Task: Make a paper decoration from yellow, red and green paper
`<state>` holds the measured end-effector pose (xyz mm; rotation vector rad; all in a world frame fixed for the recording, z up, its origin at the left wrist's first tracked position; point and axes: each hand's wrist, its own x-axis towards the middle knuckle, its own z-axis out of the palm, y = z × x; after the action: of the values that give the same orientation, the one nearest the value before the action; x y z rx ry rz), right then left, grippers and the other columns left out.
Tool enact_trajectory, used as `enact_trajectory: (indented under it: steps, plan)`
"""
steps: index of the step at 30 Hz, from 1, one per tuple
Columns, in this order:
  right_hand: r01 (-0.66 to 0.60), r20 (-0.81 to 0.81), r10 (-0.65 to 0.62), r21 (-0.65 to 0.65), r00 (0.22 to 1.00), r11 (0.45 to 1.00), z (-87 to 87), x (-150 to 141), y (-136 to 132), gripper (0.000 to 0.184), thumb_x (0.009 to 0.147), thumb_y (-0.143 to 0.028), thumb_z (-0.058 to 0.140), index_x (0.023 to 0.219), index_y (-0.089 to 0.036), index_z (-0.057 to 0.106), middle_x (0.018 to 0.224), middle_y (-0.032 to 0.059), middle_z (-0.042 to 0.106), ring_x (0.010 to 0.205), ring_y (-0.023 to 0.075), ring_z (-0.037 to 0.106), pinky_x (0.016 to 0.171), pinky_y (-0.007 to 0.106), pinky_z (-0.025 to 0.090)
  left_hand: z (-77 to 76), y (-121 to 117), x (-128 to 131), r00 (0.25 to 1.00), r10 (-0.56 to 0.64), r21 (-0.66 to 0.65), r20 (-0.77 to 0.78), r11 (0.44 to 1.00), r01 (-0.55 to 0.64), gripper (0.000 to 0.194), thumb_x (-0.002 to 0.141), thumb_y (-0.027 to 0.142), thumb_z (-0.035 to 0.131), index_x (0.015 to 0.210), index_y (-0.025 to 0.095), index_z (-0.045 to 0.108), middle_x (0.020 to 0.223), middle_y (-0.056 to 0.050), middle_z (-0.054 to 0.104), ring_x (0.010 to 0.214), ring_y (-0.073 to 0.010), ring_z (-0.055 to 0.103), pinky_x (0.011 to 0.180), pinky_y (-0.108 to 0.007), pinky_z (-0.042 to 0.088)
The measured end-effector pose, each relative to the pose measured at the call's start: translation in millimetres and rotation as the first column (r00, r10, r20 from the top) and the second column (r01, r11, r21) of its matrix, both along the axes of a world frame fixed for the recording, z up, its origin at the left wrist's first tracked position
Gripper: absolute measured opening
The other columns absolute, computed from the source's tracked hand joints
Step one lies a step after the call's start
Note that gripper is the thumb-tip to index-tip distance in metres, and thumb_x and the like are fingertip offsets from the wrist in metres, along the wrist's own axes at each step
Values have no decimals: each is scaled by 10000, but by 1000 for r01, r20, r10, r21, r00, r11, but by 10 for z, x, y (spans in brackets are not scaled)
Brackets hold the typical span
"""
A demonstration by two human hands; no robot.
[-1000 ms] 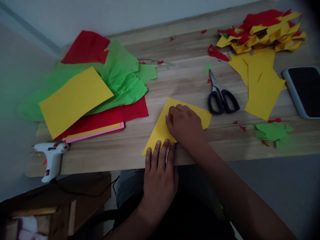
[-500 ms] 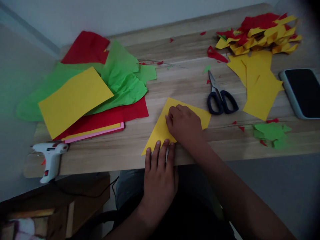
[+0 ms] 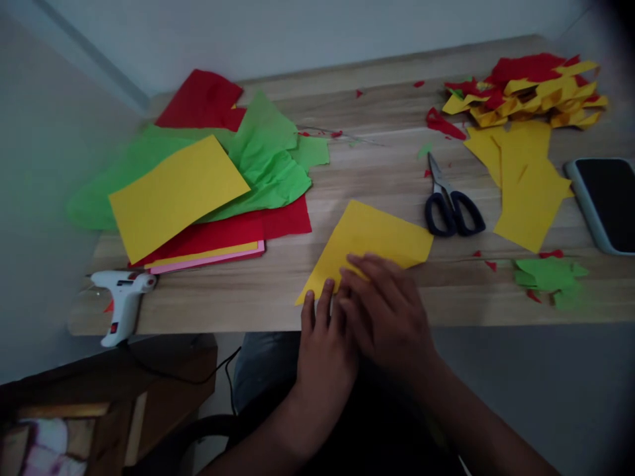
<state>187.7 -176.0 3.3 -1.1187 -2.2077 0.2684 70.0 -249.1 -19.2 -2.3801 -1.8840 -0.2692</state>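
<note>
In front of me a yellow sheet of paper (image 3: 357, 231) lies flat near the front edge of the wooden table. My left hand (image 3: 327, 357) rests with fingers stretched out, their tips on the sheet's near edge. Beside it, partly over its fingers, my right hand (image 3: 389, 307) reaches across the sheet's lower edge. Its fingers are extended and somewhat blurred, with nothing visible in them. Scissors with dark blue handles (image 3: 450, 205) lie just right of the sheet, points away from me.
On the left sit another yellow sheet (image 3: 178, 195), green crepe paper (image 3: 272, 172), red paper (image 3: 198, 99) and a white glue gun (image 3: 124, 297). To the right are yellow cutouts (image 3: 528, 188), a heap of red and yellow pieces (image 3: 536, 92), green scraps (image 3: 548, 274) and a phone (image 3: 610, 205).
My right hand has uncurled from its fist on the sheet and drawn back toward me, next to my left hand. The whole view has shifted slightly.
</note>
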Motion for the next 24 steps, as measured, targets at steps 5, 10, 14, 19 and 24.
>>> enact_trajectory:
  steps: [5, 10, 14, 19, 24]
  plan:
    - [-68, 199, 103, -179, 975, 982, -182, 171, -247, 508, 978, -350, 454, 1434, -128, 480, 1459, 136, 536, 1395, 260, 443, 1166, 487, 347, 8, -18, -30, 999, -3, -89, -42, 996, 0, 519, 957, 245, 417, 1461, 123, 437, 1510, -91, 470, 1442, -291, 317, 1158, -505, 338]
    - [-21, 290, 74, -180, 954, 983, -226, 239, -205, 536, 982, -303, 440, 1502, -179, 403, 1516, 102, 468, 1435, 246, 387, 1192, 494, 310, 25, -90, -167, 999, -51, -132, -16, 990, 49, 588, 929, 194, 436, 1508, 124, 361, 1593, -78, 346, 1483, -273, 260, 1189, -473, 311]
    - [-19, 309, 68, -159, 949, 987, -243, 242, -218, 580, 978, -292, 461, 1534, -182, 341, 1523, 102, 453, 1443, 252, 373, 1187, 498, 321, 77, -302, -416, 1000, 1, -130, -25, 992, -4, 623, 903, 165, 444, 1513, 92, 338, 1581, -116, 361, 1482, -274, 270, 1189, -462, 305]
    - [-17, 329, 59, -130, 942, 991, -267, 238, -232, 601, 977, -292, 476, 1543, -173, 315, 1515, 112, 464, 1441, 260, 375, 1183, 515, 324, 351, -585, -784, 999, 32, -194, -16, 980, -35, 615, 899, 206, 491, 1496, 121, 369, 1519, -109, 462, 1408, -263, 407, 1150, -459, 365]
    - [-18, 339, 58, -118, 939, 993, -264, 231, -227, 581, 975, -283, 472, 1527, -154, 350, 1514, 124, 461, 1444, 262, 369, 1180, 517, 333, 465, -475, -602, 990, 64, -144, 129, 989, -45, 524, 902, 241, 523, 1420, 172, 483, 1479, -118, 499, 1391, -276, 422, 1113, -466, 411]
